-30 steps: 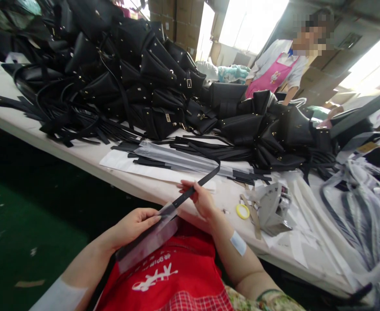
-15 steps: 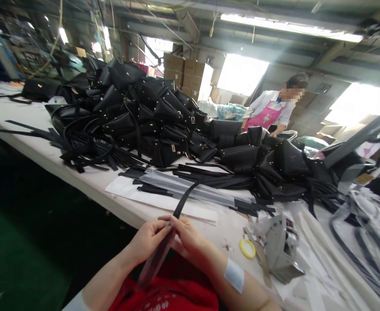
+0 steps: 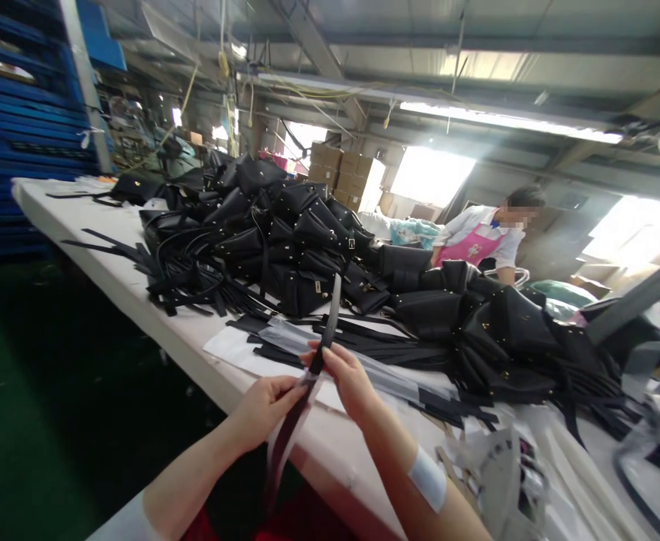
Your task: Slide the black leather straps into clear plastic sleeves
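Note:
Between my hands, over the table's front edge, is a black strap (image 3: 332,319) with its lower part inside a clear plastic sleeve (image 3: 280,458). My left hand (image 3: 265,409) pinches the sleeve and strap near the sleeve's mouth. Just above it, my right hand (image 3: 344,376) grips the bare strap between thumb and fingers. The strap's free end points up and away from me. Beyond my hands, several black straps lie on the table, some in clear plastic (image 3: 357,368), over a white sheet (image 3: 231,349).
A large heap of black bags (image 3: 284,233) covers the back of the white table (image 3: 116,282). A grey-white dispenser-like object (image 3: 501,481) stands at the right, beside clear plastic. Across the table, a person in a pink apron (image 3: 470,244) leans over. Blue pallets (image 3: 14,150) are stacked at left.
My right hand has moved up the strap, away from my left hand. More strap stands upright above the sleeve. The view has shifted, bringing blue pallets in at left.

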The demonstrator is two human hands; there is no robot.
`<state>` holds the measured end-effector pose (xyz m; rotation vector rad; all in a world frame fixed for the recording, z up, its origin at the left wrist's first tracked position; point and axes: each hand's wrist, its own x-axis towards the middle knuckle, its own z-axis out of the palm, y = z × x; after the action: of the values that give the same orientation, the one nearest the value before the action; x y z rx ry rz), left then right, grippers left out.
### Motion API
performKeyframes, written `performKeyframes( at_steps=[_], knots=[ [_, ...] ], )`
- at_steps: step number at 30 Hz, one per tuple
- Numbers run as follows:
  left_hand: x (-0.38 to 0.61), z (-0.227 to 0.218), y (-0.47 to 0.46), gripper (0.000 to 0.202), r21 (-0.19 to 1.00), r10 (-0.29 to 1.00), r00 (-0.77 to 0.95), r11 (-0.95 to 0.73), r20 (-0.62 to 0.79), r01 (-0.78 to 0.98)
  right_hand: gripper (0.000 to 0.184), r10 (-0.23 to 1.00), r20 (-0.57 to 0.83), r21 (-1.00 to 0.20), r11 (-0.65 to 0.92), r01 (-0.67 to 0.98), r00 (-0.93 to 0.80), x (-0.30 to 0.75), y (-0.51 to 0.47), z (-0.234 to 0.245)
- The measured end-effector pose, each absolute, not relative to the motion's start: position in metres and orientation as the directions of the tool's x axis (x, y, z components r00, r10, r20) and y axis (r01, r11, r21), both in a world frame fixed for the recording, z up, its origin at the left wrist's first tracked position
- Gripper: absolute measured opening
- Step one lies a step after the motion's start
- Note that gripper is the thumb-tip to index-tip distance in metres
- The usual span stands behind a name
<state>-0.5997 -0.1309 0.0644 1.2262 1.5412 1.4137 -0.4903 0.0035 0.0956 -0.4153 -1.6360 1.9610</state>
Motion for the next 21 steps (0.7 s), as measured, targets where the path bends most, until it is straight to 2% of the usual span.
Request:
performKeyframes(
  at_steps=[2, 4, 9, 16, 19, 21],
  knots=[
    [-0.6, 0.067, -0.134, 0.046, 0.978, 0.949, -0.298, -0.044, 0.105, 0.205, 0.045, 0.663, 0.121, -0.954, -0.128, -0.271, -0.739, -0.495, 0.011, 0.107],
    [-0.601, 0.071, -0.137, 0.046, 0.977, 0.939, -0.325, -0.043, 0.11, 0.208, 0.045, 0.662, 0.142, -0.961, -0.086, -0.264, -0.735, -0.499, 0.014, 0.113],
    [-0.612, 0.086, -0.144, 0.047, 0.976, 0.892, -0.42, -0.093, 0.17, 0.197, 0.045, 0.467, 0.121, -0.992, 0.04, -0.116, -0.876, -0.505, -0.009, 0.11],
    [-0.614, 0.094, -0.151, 0.044, 0.975, 0.899, -0.406, -0.084, 0.163, 0.207, 0.047, 0.57, 0.108, -0.981, -0.07, -0.179, -0.815, -0.515, -0.015, 0.115],
    [-0.61, 0.097, -0.152, 0.043, 0.983, 0.883, -0.438, -0.118, 0.169, 0.142, 0.05, 0.505, 0.089, -0.977, -0.125, -0.175, -0.859, -0.514, -0.02, 0.115],
    [-0.61, 0.103, -0.153, 0.043, 0.986, 0.869, -0.467, -0.161, 0.162, 0.043, 0.062, 0.365, 0.032, -0.962, -0.24, -0.127, -0.931, -0.508, -0.029, 0.108]
  ],
)
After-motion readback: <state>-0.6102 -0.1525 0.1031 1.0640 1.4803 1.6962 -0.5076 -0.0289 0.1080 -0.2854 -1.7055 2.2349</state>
